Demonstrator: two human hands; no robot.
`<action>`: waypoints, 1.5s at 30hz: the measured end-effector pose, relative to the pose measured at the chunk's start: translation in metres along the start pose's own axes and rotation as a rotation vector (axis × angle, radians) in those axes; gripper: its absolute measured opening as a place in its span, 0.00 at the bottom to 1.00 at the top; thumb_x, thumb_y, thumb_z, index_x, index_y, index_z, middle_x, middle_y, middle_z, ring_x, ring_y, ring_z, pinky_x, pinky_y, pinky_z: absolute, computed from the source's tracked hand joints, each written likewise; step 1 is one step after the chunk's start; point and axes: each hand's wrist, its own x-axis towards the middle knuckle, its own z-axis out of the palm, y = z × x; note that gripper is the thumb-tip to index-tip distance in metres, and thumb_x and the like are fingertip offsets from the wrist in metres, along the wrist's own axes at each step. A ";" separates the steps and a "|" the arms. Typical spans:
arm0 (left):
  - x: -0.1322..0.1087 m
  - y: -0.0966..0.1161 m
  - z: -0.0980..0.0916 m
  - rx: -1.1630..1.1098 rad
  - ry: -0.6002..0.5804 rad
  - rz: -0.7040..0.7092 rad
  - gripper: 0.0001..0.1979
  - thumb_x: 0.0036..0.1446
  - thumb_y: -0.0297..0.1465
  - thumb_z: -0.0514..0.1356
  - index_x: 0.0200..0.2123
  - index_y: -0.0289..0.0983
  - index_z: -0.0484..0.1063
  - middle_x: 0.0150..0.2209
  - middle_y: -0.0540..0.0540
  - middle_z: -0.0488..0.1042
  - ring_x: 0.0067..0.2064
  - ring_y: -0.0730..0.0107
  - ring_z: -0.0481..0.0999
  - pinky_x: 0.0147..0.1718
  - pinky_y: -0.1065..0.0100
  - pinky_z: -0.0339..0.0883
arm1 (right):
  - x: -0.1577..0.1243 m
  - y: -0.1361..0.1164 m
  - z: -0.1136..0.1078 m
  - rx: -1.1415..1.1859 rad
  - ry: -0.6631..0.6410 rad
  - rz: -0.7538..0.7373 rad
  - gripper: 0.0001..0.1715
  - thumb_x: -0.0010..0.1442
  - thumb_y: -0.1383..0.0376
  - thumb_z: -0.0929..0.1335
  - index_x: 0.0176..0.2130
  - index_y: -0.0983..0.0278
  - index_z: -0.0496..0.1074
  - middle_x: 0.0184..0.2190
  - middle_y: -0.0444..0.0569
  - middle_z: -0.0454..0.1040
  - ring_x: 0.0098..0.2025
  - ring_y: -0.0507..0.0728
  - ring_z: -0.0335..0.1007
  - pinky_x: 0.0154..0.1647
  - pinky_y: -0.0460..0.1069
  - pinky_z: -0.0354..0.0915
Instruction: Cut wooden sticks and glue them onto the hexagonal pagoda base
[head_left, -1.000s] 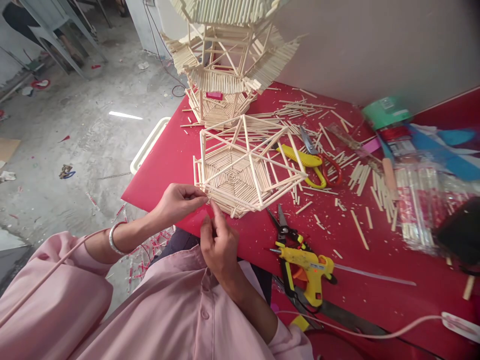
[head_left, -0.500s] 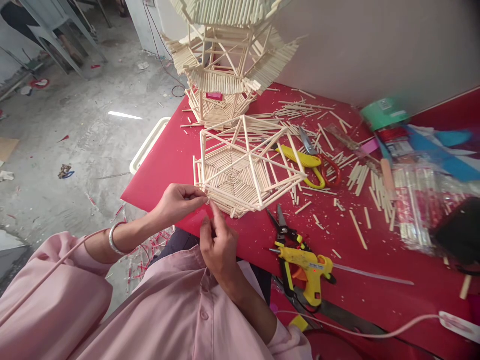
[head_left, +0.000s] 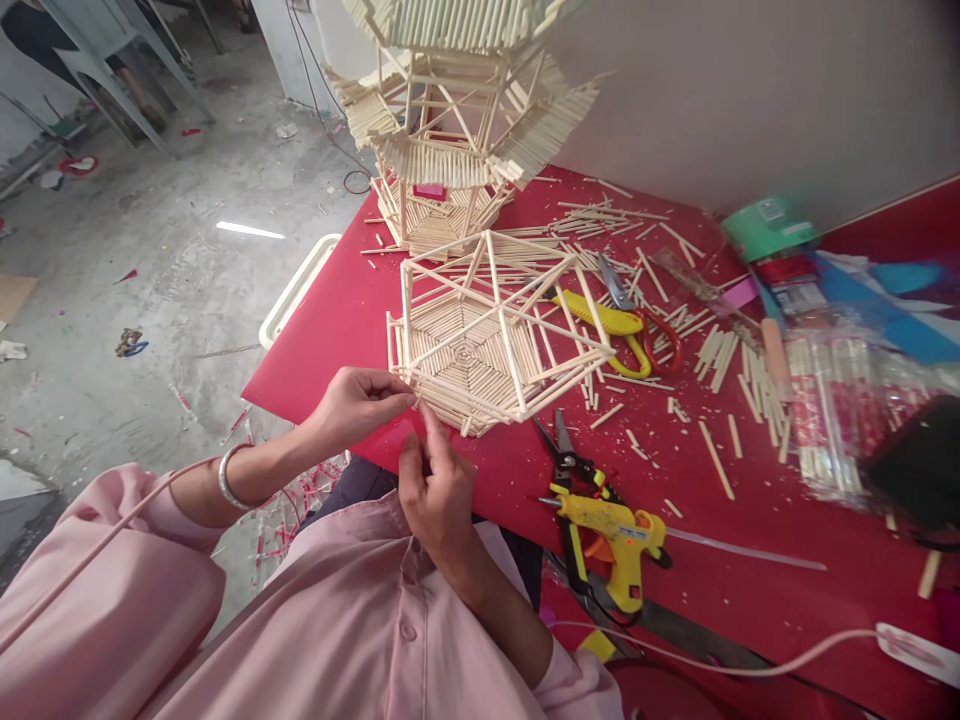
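Observation:
My left hand (head_left: 358,403) is closed in a pinch at the near left corner of a six-sided wooden stick frame (head_left: 506,350). What lies between its fingertips is too small to make out. My right hand (head_left: 436,488) is just beside it, with the index finger stretched up to the left fingertips and the thumb apart from it. Its other fingers are curled, and I see nothing held in it. The frame has upright posts, crossing sticks on top and a base of sticks laid in a web pattern. It stands on a red table (head_left: 322,350).
A tiered stick tower (head_left: 457,120) stands behind the frame. Yellow-handled scissors (head_left: 622,325), pliers-like cutters (head_left: 566,455) and a yellow glue gun (head_left: 611,535) lie to the right. Loose sticks (head_left: 720,355) are scattered about, near plastic-wrapped stick packs (head_left: 840,410). A pink cord (head_left: 712,660) crosses the front.

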 end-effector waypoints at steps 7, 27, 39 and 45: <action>0.000 -0.002 0.001 -0.013 0.000 -0.001 0.11 0.49 0.36 0.65 0.28 0.33 0.82 0.20 0.50 0.69 0.22 0.77 0.60 0.20 0.73 0.54 | -0.002 -0.001 -0.001 0.002 -0.011 0.013 0.26 0.68 0.65 0.60 0.60 0.74 0.70 0.21 0.48 0.77 0.16 0.51 0.66 0.21 0.45 0.66; 0.001 -0.004 0.002 -0.056 0.048 0.031 0.12 0.49 0.36 0.66 0.31 0.33 0.83 0.23 0.47 0.75 0.23 0.76 0.64 0.21 0.73 0.59 | -0.002 -0.002 -0.001 -0.009 -0.005 0.010 0.26 0.68 0.64 0.60 0.60 0.73 0.71 0.21 0.48 0.77 0.16 0.52 0.67 0.22 0.45 0.67; -0.001 -0.003 -0.001 -0.033 0.036 0.025 0.13 0.50 0.38 0.65 0.31 0.33 0.82 0.22 0.49 0.72 0.23 0.76 0.63 0.21 0.72 0.57 | -0.003 -0.001 -0.002 0.016 0.025 -0.031 0.24 0.68 0.66 0.60 0.59 0.71 0.71 0.24 0.48 0.79 0.20 0.53 0.71 0.26 0.46 0.70; -0.016 -0.015 0.000 -0.059 0.101 0.029 0.20 0.51 0.43 0.65 0.18 0.35 0.68 0.17 0.54 0.58 0.22 0.78 0.55 0.19 0.73 0.48 | -0.016 0.004 -0.012 0.047 0.058 -0.174 0.15 0.68 0.67 0.63 0.50 0.66 0.75 0.30 0.49 0.81 0.27 0.53 0.77 0.33 0.46 0.73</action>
